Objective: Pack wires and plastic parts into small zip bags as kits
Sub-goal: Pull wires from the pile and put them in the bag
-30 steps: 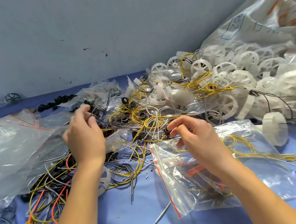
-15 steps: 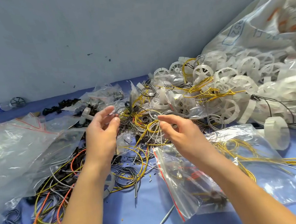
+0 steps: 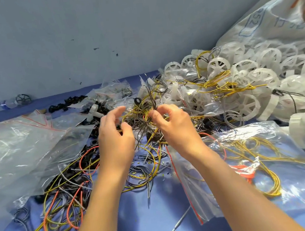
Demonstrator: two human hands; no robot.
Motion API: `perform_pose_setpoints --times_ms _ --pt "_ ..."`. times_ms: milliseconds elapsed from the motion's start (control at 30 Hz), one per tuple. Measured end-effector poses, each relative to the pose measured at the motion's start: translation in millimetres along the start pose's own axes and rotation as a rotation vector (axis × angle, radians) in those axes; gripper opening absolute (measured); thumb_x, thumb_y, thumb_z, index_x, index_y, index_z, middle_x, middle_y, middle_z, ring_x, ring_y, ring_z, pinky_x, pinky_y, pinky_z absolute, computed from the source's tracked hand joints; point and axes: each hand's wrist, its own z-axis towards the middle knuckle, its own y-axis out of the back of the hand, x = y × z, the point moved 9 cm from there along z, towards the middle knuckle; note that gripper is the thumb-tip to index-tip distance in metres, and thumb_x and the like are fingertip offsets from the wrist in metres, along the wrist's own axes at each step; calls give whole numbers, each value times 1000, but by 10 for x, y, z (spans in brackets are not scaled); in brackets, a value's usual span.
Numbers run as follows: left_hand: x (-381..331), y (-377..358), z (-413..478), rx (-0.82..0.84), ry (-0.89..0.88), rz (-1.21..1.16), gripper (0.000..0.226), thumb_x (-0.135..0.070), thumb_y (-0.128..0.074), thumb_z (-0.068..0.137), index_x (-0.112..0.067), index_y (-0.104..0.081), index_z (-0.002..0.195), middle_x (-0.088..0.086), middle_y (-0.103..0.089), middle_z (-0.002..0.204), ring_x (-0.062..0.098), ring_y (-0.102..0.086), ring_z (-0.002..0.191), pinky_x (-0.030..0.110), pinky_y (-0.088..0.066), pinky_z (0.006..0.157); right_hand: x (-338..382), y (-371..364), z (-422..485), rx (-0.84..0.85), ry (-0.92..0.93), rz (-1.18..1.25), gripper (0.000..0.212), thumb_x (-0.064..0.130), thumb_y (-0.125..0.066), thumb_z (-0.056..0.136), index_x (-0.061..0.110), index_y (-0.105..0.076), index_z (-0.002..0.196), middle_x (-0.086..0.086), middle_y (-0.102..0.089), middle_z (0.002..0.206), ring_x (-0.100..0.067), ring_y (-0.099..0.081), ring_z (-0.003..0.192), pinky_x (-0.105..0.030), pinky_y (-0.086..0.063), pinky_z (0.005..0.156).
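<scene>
My right hand [image 3: 171,124] pinches a thin bundle of dark wires [image 3: 150,95] between thumb and fingertips, lifted above the tangle of yellow and grey wires [image 3: 148,153]. The bundle's ends stick up above my fingers. Beside it my left hand [image 3: 114,135] hovers with fingers loosely spread and holds nothing. A zip bag with a red seal strip [image 3: 250,169] lies at the lower right under my right forearm, with yellow and orange wires inside. White plastic wheels [image 3: 243,102] are heaped at the right.
Clear empty bags [image 3: 20,146] lie at the left. Orange and yellow wires [image 3: 63,207] spread at the lower left. Black rings [image 3: 66,103] and small filled bags [image 3: 112,93] sit near the grey wall. A big sack [image 3: 278,19] rises at the right. One white wheel [image 3: 302,132] lies apart.
My right hand rose from the zip bag to the wire tangle and pinched the dark bundle. My left hand let go of the pile at the left and moved in beside it.
</scene>
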Motion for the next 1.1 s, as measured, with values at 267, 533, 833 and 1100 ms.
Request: perform_pose_setpoints --times_ms 267,533,833,1100 --pt "-578 399 -118 -291 -302 -16 32 -6 -45 97 -19 -55 124 0 -51 118 4 -54 99 13 -40 88 715 540 -86 -154 330 -289 23 33 -46 102 16 -59 93 -1 -69 92 -26 -65 88 -43 -51 72" --pt "-557 105 -109 -38 -144 -128 26 -20 -41 102 -24 -57 122 -8 -64 113 5 -60 104 24 -47 91 544 475 -102 44 37 591 15 18 -55 100 12 -69 102 -4 -71 90 -14 -71 75 -32 -61 70" --pt "-363 -211 -199 110 62 -284 24 -20 -41 104 -23 -64 111 -6 -69 101 7 -63 93 20 -50 84 199 744 -115 -115 78 260 20 23 -57 100 21 -70 113 1 -72 92 -14 -67 76 -40 -59 72" --pt "-678 -266 -230 220 -135 -86 26 -39 -47 101 -26 -68 109 -8 -70 93 3 -63 84 25 -49 76 476 712 -309 -91 411 -454 29 37 -52 100 34 -65 125 6 -51 84 -21 -58 72 -34 -46 58"
